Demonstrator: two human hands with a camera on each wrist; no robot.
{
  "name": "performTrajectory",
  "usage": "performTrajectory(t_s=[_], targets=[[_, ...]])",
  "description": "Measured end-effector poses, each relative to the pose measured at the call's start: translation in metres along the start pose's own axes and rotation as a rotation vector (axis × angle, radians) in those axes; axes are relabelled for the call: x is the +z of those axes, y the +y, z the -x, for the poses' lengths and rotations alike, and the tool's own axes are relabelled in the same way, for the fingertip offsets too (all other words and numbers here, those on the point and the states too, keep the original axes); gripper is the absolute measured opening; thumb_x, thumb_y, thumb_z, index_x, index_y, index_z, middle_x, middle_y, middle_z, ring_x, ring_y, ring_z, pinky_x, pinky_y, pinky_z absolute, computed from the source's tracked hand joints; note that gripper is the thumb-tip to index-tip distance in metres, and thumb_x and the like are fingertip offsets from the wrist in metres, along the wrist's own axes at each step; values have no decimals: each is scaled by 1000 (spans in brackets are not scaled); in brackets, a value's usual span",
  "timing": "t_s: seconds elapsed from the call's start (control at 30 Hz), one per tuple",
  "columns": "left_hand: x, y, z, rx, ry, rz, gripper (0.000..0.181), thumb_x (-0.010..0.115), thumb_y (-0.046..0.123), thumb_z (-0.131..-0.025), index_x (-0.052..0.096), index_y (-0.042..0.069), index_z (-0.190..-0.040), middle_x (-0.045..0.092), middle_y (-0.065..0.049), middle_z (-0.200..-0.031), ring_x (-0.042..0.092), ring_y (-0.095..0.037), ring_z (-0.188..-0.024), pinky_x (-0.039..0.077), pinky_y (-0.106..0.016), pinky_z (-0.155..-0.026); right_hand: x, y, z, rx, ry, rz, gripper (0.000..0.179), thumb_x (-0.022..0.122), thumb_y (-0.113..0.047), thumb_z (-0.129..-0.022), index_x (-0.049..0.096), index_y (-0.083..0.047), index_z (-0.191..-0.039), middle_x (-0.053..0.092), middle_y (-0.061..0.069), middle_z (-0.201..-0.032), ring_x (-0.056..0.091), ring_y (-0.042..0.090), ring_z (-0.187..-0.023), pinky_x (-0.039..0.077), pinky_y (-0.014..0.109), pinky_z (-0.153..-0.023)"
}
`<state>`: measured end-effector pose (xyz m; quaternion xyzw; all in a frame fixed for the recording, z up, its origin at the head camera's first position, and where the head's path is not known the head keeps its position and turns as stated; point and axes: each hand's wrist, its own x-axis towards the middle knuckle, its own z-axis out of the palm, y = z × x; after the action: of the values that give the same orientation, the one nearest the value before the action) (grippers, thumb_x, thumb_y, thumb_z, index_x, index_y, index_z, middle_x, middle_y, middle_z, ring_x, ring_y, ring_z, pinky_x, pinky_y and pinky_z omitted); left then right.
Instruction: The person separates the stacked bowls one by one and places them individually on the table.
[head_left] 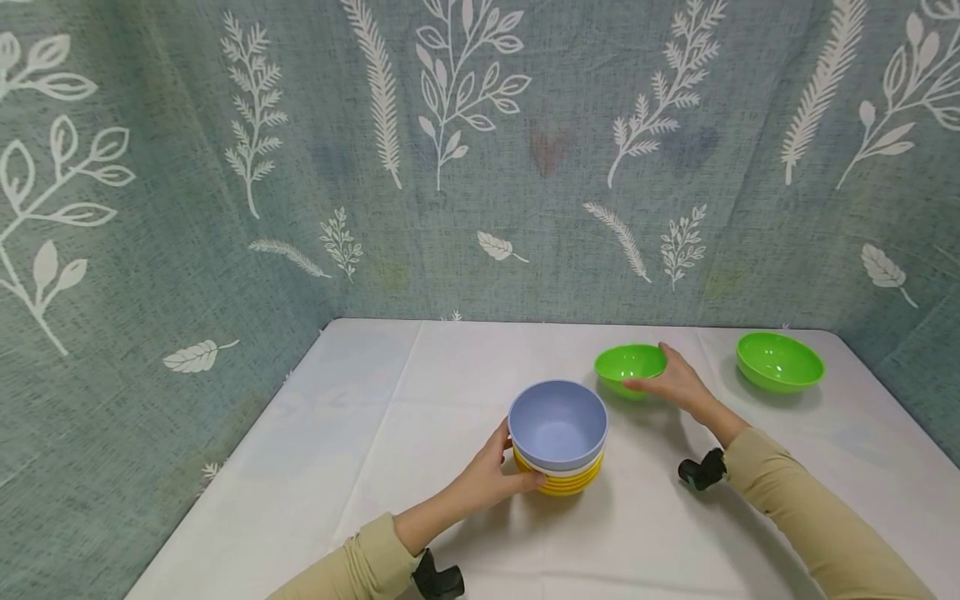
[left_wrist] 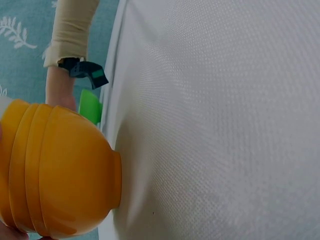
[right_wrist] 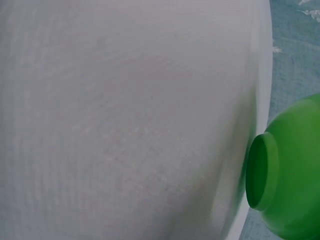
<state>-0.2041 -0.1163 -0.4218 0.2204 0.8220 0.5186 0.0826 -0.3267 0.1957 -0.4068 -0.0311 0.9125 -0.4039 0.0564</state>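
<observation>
Tan sleeves [head_left: 810, 517] nearest; left hand [head_left: 487, 477] grips stacked bowls [head_left: 558, 437]; right hand [head_left: 681, 385] holds a green bowl [head_left: 624, 365]; second green bowl [head_left: 780, 363] farther right.

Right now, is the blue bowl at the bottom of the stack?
No, the blue bowl sits on top, with the yellow bowls showing below it.
</observation>
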Motion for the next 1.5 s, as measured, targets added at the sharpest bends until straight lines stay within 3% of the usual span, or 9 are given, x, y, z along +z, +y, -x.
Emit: performTrajectory(t_s=[0.53,0.77,1.13,1.5], targets=[[1,0,0,-2,7,6,96,72,40,-76,11,16,-148,26,-12,-147,37,-35,-125,30,-61,-97,2,7,-8,61,-116,-37,116,71,-41,-74,-10,10,-141,0,36,-144,9,49,-132,17,59,-106],[1,-2,-1,-2,5,22,96,71,40,-77,11,17,-148,26,-12,-146,37,-35,-125,30,-60,-98,2,5,-11,33,-114,-42,116,70,-41,-75,-10,11,-140,0,36,-145,8,49,-133,16,58,-106],[0,1,0,-5,1,24,96,72,40,-77,11,17,-148,26,-12,-146,36,-34,-125,31,-60,-97,2,4,-19,67,-117,-35,115,69,-41,-77,-13,9,-140,-1,35,-145,8,48,-133,15,58,-107],[0,1,1,11,-7,23,95,71,40,-77,11,19,-148,26,-10,-147,35,-33,-126,31,-59,-97,0,5,-22,25,-111,-10,115,70,-42,-76,-9,12,-140,3,37,-144,11,48,-132,18,57,-106]])
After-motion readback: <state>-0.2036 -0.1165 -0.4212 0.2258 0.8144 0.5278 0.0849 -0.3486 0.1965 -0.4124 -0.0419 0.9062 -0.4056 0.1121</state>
